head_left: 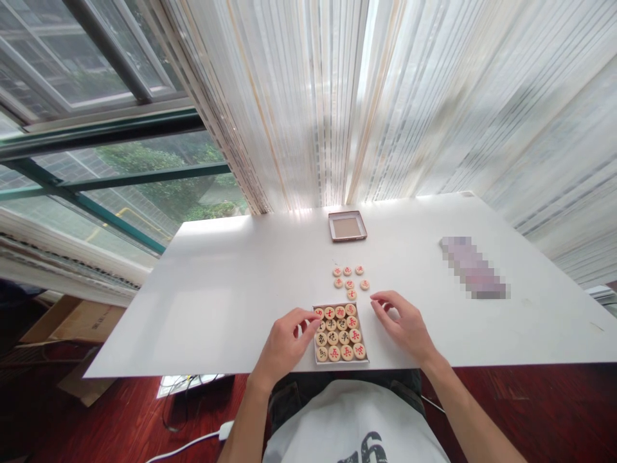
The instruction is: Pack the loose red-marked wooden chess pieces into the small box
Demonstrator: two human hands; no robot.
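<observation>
**Hands flank a box of game discs on a white counter**

Hands frame a small square box (340, 334) at the near edge of the white counter (231, 302), straight in front of the seated person. The box is packed with round wooden discs marked in red and black characters, laid flat in rows. The left hand (284, 344) rests at the box's left rim, its fingertips (313, 319) curled in toward the top-left disc; the pictures do not show clearly whether they pinch it or only touch it. The right hand (402, 321) lies just beside the box on the other side, fingers loosely spread and holding nothing, its tips a little apart from the right rim.

Of the two, the left hand is the nearer to the packed discs, which lie directly to its right; the right hand would have to cross the rim leftward to reach them. Seven loose discs (349, 281) sit in a small cluster just beyond the box, between it and the box's empty lid (347, 226) farther back toward the striped curtain (385, 96). The box being square, no long axis governs the approach. A blurred patch (473, 267) lies well apart at the right.
</observation>
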